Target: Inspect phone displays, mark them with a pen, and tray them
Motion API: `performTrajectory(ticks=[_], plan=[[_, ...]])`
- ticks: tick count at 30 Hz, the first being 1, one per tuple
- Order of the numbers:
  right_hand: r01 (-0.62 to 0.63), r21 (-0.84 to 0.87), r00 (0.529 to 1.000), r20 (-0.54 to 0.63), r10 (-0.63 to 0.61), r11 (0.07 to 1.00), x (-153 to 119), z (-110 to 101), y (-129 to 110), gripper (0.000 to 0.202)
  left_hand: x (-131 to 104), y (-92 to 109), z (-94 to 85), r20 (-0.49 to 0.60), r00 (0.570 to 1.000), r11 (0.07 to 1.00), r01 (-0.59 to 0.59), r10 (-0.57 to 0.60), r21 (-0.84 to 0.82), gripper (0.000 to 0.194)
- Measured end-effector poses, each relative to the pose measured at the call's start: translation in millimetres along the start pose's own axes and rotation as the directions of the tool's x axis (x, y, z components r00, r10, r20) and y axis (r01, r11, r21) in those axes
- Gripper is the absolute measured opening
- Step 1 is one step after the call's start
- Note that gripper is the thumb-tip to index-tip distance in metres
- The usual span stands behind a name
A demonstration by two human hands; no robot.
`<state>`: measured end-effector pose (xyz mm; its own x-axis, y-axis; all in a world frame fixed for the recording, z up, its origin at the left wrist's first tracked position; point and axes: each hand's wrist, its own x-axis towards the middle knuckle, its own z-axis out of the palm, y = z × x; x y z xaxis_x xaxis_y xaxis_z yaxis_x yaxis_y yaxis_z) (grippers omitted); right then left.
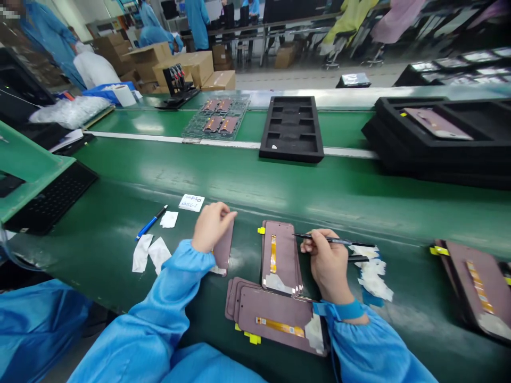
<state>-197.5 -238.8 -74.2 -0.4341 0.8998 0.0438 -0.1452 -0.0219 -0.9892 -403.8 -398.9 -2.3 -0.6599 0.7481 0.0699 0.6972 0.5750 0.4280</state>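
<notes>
My left hand [211, 226] is over a mauve phone screen panel [225, 247], its fingers curled together with the thumb and fingertips close. What they hold, if anything, is too small to make out. In my right hand [329, 260] is a pair of slim black tweezers [355, 242], the fine tip pointing left at the upright stack of phone screens [285, 250]. An orange flex cable [273, 254] lies on the top panel. Closer to me, a second stack of phone screens [267, 311] lies sideways with yellow tabs, beside my right wrist.
White scraps [373, 276] lie right of my right hand. A blue pen [151, 222], a handwritten label [191, 202] and paper pieces [141, 254] are at left. More phone screens [475, 282] lie at right. Behind stand a black foam tray [293, 151], a clear tray [191, 130] and stacked trays [439, 151].
</notes>
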Motion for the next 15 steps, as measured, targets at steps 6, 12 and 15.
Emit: performTrajectory(ticks=[6, 12, 15], plan=[[-0.036, 0.047, 0.999, 0.008, 0.035, 0.998, -2.1, 1.7, 2.7, 0.023, 3.5, -46.9, -14.6, -0.027, 0.978, 0.972, 0.208, -0.206, 0.106, 0.054], [-0.077, 0.068, 0.997, 0.021, 0.076, 0.995, -3.2, -2.0, -9.4, 0.025, -9.1, -59.8, -13.7, -0.036, 0.997, 0.997, 0.060, -0.062, -0.047, 0.031], [-0.167, 0.081, 0.986, 0.036, 0.164, 0.983, -11.3, 0.9, -32.2, 0.027, -24.5, -65.8, -18.6, -0.049, 0.997, 0.991, -0.068, 0.063, -0.113, 0.013]])
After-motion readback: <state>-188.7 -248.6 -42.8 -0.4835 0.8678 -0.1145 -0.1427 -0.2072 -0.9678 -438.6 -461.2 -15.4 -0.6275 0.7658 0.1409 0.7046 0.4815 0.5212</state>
